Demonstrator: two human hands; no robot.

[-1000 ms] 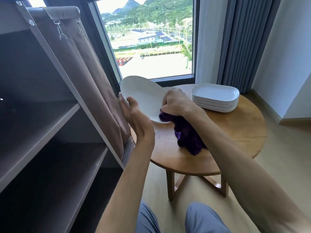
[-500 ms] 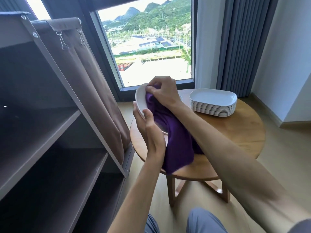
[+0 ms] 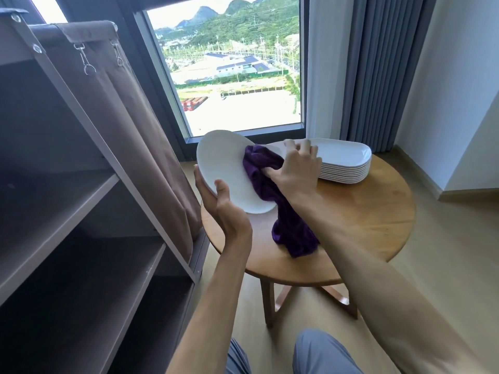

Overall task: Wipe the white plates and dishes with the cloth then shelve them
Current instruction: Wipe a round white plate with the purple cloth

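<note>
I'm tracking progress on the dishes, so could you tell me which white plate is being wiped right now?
The plate held tilted by the left hand, with the purple cloth pressed on it by the right hand; the others lie stacked on the table.

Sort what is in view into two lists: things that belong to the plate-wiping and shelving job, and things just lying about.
Part of the job:
left hand, holding the plate
right hand, pressing the purple cloth on it
stack of plates
shelves

Just there:
round table
brown shelf curtain
grey curtain
window
</note>
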